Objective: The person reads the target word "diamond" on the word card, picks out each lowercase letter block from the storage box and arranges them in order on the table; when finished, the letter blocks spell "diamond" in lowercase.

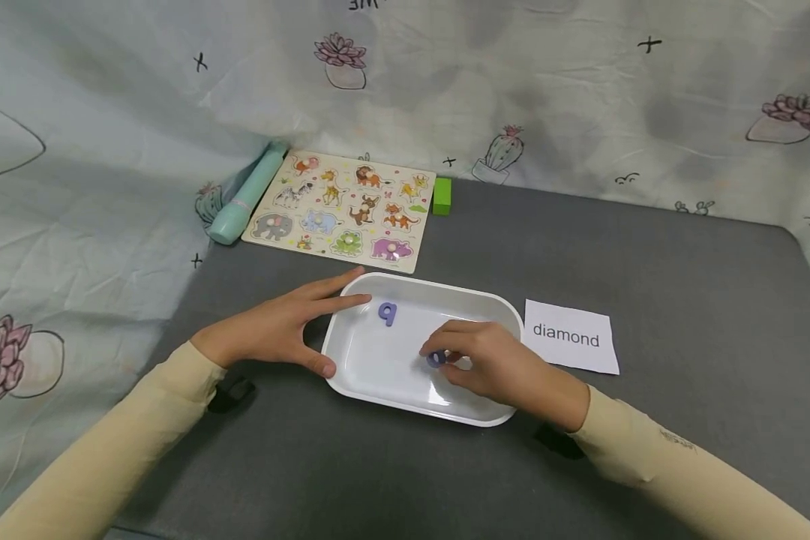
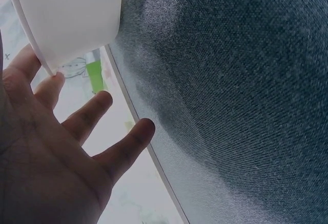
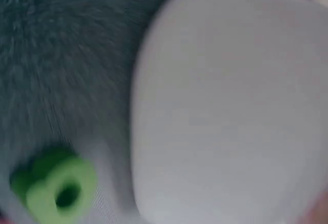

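A white tray (image 1: 371, 364) stands on the dark grey tabletop, and a purple letter shaped like a p or q (image 1: 388, 313) lies in its back left part. My right hand (image 1: 489, 364) reaches over the tray's right side and pinches a small purple ring-shaped piece (image 1: 436, 358) between thumb and fingers. At the tray's left end my left hand (image 1: 283, 322) is spread, its thumb at the front rim and fingertips along the back. In the left wrist view two of its fingers (image 2: 48, 88) meet the tray's rim while the others extend free.
A paper card (image 1: 570, 337) reading "diamond" lies right of the tray. Behind are a wooden animal puzzle board (image 1: 340, 202), a green block (image 1: 442, 196) and a teal cylinder (image 1: 246, 195). The right wrist view shows a blurred green piece with a hole (image 3: 56, 185) beside the tray.
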Motion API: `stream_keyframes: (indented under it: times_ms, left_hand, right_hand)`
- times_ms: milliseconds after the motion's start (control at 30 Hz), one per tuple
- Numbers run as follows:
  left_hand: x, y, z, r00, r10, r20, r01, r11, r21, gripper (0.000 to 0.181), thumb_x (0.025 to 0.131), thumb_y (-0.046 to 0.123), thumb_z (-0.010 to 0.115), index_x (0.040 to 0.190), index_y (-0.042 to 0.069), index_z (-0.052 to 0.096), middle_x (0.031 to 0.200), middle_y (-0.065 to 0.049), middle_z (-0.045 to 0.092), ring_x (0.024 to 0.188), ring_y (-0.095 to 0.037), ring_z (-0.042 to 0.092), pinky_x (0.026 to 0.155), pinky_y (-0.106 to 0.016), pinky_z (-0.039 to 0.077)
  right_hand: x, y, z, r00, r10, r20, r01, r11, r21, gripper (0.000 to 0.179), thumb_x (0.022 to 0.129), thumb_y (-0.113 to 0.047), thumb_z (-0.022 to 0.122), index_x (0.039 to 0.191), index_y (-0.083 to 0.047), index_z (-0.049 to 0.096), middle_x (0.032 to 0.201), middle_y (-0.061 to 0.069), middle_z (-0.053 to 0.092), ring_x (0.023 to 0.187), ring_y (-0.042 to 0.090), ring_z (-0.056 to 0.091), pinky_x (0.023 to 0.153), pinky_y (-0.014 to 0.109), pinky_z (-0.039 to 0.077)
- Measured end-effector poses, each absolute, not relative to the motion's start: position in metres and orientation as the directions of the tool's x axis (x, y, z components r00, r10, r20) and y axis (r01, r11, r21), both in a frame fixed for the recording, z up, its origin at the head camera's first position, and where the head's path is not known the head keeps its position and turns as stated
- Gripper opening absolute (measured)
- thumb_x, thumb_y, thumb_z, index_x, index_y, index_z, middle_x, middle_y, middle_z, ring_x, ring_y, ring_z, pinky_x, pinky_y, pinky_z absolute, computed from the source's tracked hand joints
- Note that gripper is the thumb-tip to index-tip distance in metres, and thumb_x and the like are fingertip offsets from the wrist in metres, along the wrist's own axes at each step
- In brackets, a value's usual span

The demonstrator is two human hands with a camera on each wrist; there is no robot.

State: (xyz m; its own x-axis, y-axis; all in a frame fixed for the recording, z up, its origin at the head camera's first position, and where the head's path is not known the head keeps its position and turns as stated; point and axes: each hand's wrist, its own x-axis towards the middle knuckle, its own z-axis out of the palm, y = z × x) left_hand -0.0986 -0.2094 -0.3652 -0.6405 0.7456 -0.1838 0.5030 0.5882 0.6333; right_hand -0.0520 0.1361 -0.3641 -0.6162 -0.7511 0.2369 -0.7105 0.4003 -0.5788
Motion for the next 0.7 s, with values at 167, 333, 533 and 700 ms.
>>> stream_keyframes:
  times_ms: [167, 333, 533, 700]
  left_hand:
    - [-0.099, -0.208, -0.366, -0.637, 0.749, -0.180, 0.506, 0.583, 0.635, 0.104, 0.073, 0.056, 0.087, 0.160, 0.033, 0.034, 0.169, 0.013, -0.001, 0.152, -0.029, 0.015, 0.111, -0.062, 0.028]
    - [-0.099, -0.209, -0.366, -0.646, 0.740, -0.186, 0.500, 0.595, 0.630, 0.105, 0.073, 0.054, 0.088, 0.160, 0.034, 0.034, 0.169, 0.013, -0.001, 0.152, -0.029, 0.015, 0.111, -0.062, 0.029]
    - [-0.100, -0.209, -0.364, -0.655, 0.729, -0.199, 0.492, 0.611, 0.620, 0.107, 0.071, 0.055, 0.089, 0.160, 0.035, 0.033, 0.169, 0.014, -0.001, 0.151, -0.031, 0.016, 0.110, -0.064, 0.030]
    - [-0.100, -0.207, -0.363, -0.651, 0.732, -0.200, 0.487, 0.605, 0.629, 0.107, 0.072, 0.053, 0.089, 0.160, 0.035, 0.032, 0.169, 0.013, -0.001, 0.151, -0.030, 0.016, 0.110, -0.063, 0.030]
  right_hand:
    - [-0.044, 0.169, -0.340, -0.691, -0.661, 0.293, -0.636, 0.363, -0.681, 0.046, 0.079, 0.011, 0.078, 0.118, -0.013, 0.074, 0.108, -0.006, 0.073, 0.090, 0.010, 0.069, 0.074, 0.023, 0.057]
    - [-0.033, 0.202, -0.329, -0.750, -0.594, 0.290, -0.605, 0.439, -0.665, 0.059, 0.076, 0.013, 0.079, 0.125, -0.019, 0.071, 0.107, -0.009, 0.073, 0.086, 0.009, 0.071, 0.071, 0.018, 0.055]
    - [-0.030, 0.211, -0.334, -0.709, -0.642, 0.293, -0.659, 0.455, -0.599, 0.056, 0.073, 0.005, 0.085, 0.122, -0.019, 0.070, 0.121, -0.006, 0.068, 0.099, 0.012, 0.066, 0.087, 0.014, 0.047]
    - [-0.040, 0.190, -0.340, -0.627, -0.754, 0.194, -0.681, 0.410, -0.607, 0.052, 0.079, -0.003, 0.087, 0.126, -0.018, 0.071, 0.128, -0.006, 0.066, 0.117, 0.012, 0.061, 0.091, 0.027, 0.052]
